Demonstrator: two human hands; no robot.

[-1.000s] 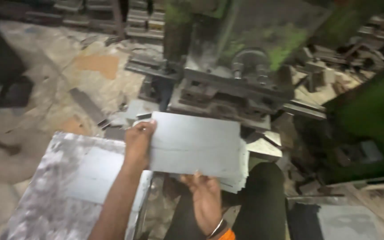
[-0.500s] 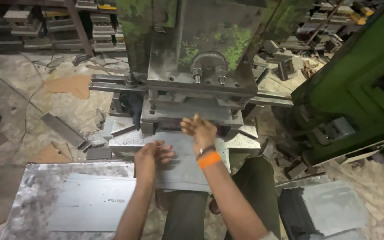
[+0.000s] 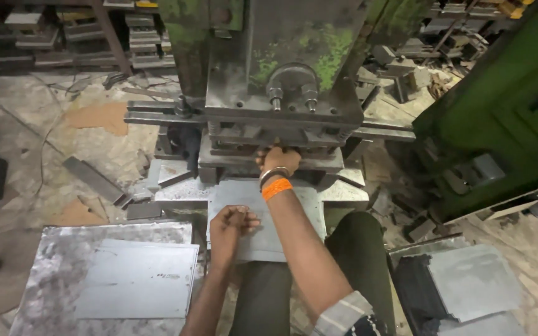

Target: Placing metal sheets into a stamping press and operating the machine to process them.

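Feeding metal sheet (image 3: 263,214) into press (image 3: 275,106): sheet lies flat on press bed, far edge at die. Right hand (image 3: 279,158) curled at die mouth; left hand (image 3: 231,224) loosely curled, pressing sheet. Sheet stack (image 3: 138,280) on left counter (image 3: 51,261) waits; pressing not yet done.

The metal sheet (image 3: 263,214) lay on the press bed (image 3: 344,190), directly before the die block (image 3: 269,155). The right hand (image 3: 279,159) rested at the sheet's far edge, against the die; the left hand (image 3: 230,223) lay on its near half. A sheet stack (image 3: 135,280) sat on the worktop (image 3: 51,267) to the left.
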